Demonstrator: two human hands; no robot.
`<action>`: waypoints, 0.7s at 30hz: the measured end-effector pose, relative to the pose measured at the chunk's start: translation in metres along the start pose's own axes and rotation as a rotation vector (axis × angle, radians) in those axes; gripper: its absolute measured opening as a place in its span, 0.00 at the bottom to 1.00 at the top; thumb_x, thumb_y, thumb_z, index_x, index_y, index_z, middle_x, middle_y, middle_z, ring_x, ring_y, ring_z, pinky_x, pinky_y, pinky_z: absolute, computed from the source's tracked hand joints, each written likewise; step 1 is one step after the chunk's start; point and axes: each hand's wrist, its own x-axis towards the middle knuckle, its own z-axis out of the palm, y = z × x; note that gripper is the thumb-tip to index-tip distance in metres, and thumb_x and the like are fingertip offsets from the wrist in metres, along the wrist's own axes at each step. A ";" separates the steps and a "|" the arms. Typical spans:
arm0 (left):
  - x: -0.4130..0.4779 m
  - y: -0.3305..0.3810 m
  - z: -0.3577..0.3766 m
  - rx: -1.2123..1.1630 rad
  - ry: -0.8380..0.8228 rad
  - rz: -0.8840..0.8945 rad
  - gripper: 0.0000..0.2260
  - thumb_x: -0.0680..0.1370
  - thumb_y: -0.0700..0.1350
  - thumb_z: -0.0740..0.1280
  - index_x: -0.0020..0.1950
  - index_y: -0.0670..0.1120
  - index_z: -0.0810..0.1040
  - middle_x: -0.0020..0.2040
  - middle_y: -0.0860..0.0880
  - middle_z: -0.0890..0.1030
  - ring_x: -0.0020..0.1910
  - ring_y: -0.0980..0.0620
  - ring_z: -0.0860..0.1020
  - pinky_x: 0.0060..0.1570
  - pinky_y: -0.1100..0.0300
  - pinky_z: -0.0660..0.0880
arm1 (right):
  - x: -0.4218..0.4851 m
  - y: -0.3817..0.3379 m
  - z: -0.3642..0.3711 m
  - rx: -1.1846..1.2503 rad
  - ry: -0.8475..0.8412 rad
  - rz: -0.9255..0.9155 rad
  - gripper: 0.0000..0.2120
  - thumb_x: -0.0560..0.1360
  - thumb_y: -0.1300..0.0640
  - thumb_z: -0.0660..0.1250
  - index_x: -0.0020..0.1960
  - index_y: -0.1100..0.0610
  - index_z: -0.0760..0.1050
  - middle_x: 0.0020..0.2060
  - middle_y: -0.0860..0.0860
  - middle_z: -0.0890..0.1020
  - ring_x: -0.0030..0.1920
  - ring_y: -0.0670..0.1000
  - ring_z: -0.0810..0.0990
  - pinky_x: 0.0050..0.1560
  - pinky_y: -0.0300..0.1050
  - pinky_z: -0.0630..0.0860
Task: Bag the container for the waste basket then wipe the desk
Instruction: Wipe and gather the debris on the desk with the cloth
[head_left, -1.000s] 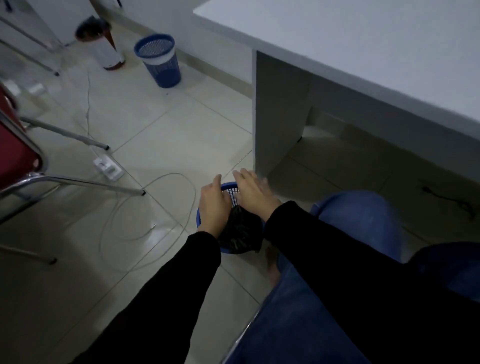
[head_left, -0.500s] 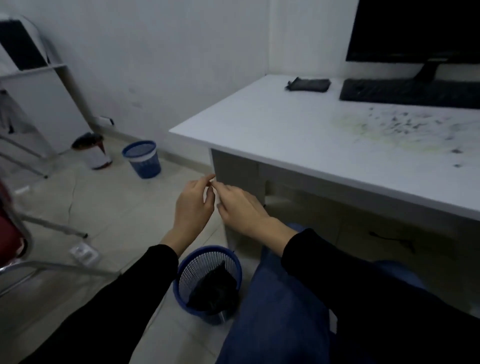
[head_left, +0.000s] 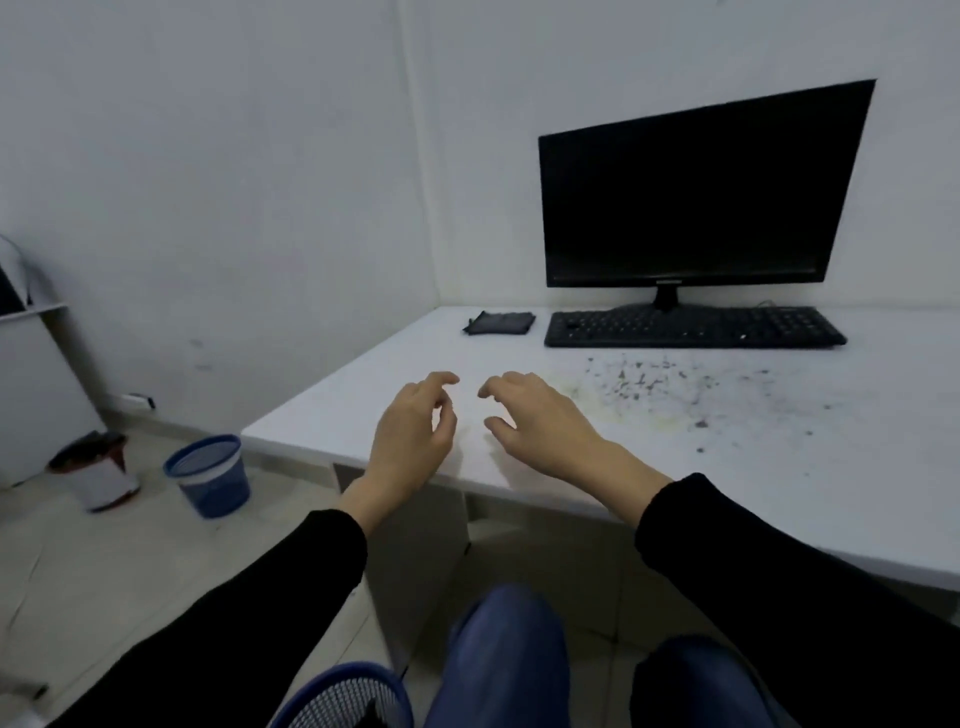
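Waste basket (head_left: 340, 699) stands on the floor at the bottom edge of view, just beside my knee (head_left: 498, 654), with a dark bag (head_left: 373, 713) showing inside its mesh; whether the bag is seated over the rim cannot be told from here. My left hand (head_left: 410, 436) and right hand (head_left: 540, 415) hover close together above the near-left part of the tabletop (head_left: 363, 395), fingers loosely curled, holding nothing and touching nothing. In my judgement the bagging is done and wiping is the step in hand. A folded dark cloth (head_left: 500, 323) lies at the far side of the tabletop, just left of the keyboard (head_left: 691, 327). Dark crumbs (head_left: 649, 384) and a yellowish stain (head_left: 571, 387) spread in front of the keyboard, to the right of my hands. Recommended: take up the cloth first, then wipe from the keyboard toward the near edge in overlapping strokes. Gather the crumbs into one heap rather than scattering them onto the floor, and press harder over the stain.
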 end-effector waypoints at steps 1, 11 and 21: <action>0.009 0.003 0.007 0.012 -0.039 0.010 0.14 0.77 0.40 0.62 0.63 0.47 0.73 0.46 0.49 0.80 0.47 0.51 0.76 0.49 0.54 0.77 | 0.006 0.013 -0.005 -0.028 -0.042 0.021 0.17 0.78 0.53 0.61 0.67 0.54 0.68 0.62 0.52 0.74 0.62 0.54 0.71 0.54 0.50 0.74; 0.123 -0.024 0.095 0.246 -0.334 0.138 0.24 0.78 0.44 0.62 0.73 0.43 0.63 0.69 0.46 0.69 0.70 0.47 0.63 0.66 0.57 0.66 | 0.089 0.136 -0.025 -0.236 -0.289 0.193 0.29 0.79 0.45 0.61 0.76 0.49 0.55 0.72 0.53 0.61 0.71 0.58 0.60 0.64 0.60 0.68; 0.213 -0.071 0.199 0.353 -0.462 0.065 0.30 0.79 0.54 0.59 0.77 0.43 0.54 0.77 0.45 0.56 0.77 0.45 0.51 0.74 0.47 0.54 | 0.127 0.227 0.006 -0.415 -0.440 0.239 0.29 0.81 0.42 0.54 0.77 0.40 0.44 0.79 0.52 0.44 0.78 0.60 0.43 0.70 0.72 0.52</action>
